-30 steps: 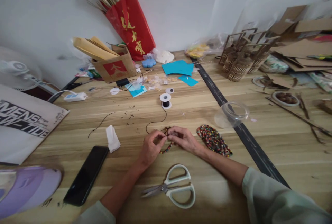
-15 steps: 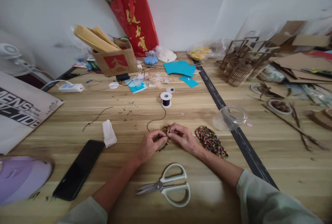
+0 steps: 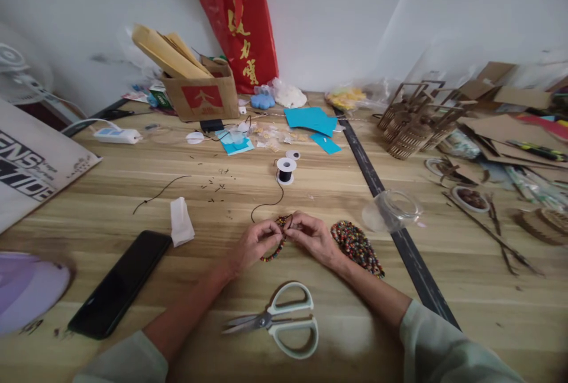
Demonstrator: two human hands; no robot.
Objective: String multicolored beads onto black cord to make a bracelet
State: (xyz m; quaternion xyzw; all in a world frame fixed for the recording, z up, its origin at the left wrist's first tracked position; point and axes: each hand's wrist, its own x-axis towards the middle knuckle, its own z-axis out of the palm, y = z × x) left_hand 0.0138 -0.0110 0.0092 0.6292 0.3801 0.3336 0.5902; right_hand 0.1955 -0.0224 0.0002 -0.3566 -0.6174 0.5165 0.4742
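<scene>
My left hand [image 3: 252, 245] and my right hand [image 3: 313, 236] meet at the middle of the wooden table [image 3: 310, 288], fingers pinched together on a small string of coloured beads [image 3: 274, 249]. A black cord [image 3: 266, 203] runs from the beads up to a small spool of black thread [image 3: 284, 171]. A heap of multicoloured beads [image 3: 356, 245] lies just right of my right hand. White-handled scissors [image 3: 279, 321] lie shut on the table in front of my wrists.
A black phone [image 3: 118, 282] and a folded white tissue [image 3: 180, 229] lie at the left. A clear plastic jar [image 3: 393, 209] lies on its side at the right. A cardboard box [image 3: 202, 96], red bag [image 3: 244, 31], blue paper [image 3: 310, 118] and cardboard pieces [image 3: 510, 128] stand further back.
My hands stay pinched on the beaded string with only small finger movement. The view has shifted to the right, so objects appear further left.
</scene>
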